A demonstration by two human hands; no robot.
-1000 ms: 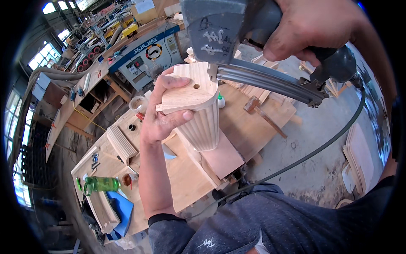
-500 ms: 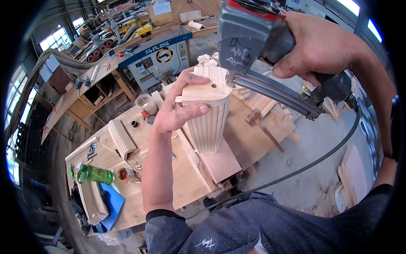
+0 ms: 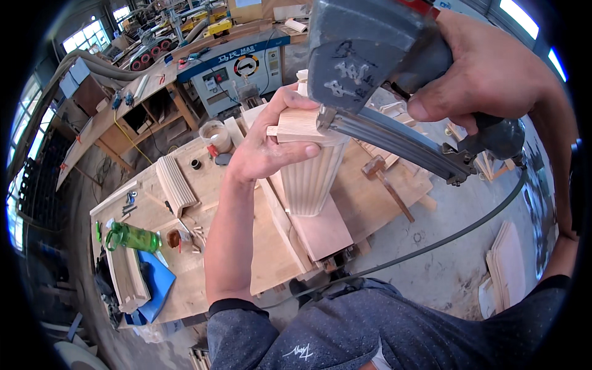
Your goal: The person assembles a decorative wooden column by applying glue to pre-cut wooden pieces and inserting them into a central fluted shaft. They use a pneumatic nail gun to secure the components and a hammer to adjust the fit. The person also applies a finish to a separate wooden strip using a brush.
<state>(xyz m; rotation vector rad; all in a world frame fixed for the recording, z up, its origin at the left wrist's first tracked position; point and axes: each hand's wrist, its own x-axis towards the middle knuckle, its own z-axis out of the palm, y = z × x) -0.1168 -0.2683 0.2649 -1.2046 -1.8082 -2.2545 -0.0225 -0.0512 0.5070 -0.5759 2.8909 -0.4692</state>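
Observation:
A fluted wooden leg point(image 3: 311, 185) stands upright on a flat pinkish board point(image 3: 324, 233) on the workbench. My left hand point(image 3: 265, 145) is closed round the flat wooden block point(image 3: 298, 125) at its top, thumb along the near side and fingers reaching over the far side. My right hand point(image 3: 493, 77) grips the handle of a grey pneumatic nail gun point(image 3: 361, 65). The gun's nose hangs over or on the block's right part; I cannot tell whether it touches. Its body hides part of the block and some of my left fingers.
An air hose point(image 3: 431, 250) curves from the gun across in front of me. A wooden-handled hammer point(image 3: 387, 184) lies right of the leg. On the left are another fluted piece point(image 3: 175, 183), a tub point(image 3: 214, 137), a green bottle point(image 3: 132, 236), a small jar point(image 3: 179, 239) and a blue folder point(image 3: 158, 285).
The nail gun's nose has shifted from the block's right edge inward over its top, covering the round hole that showed earlier. My left hand keeps its hold, its thumb slightly farther right.

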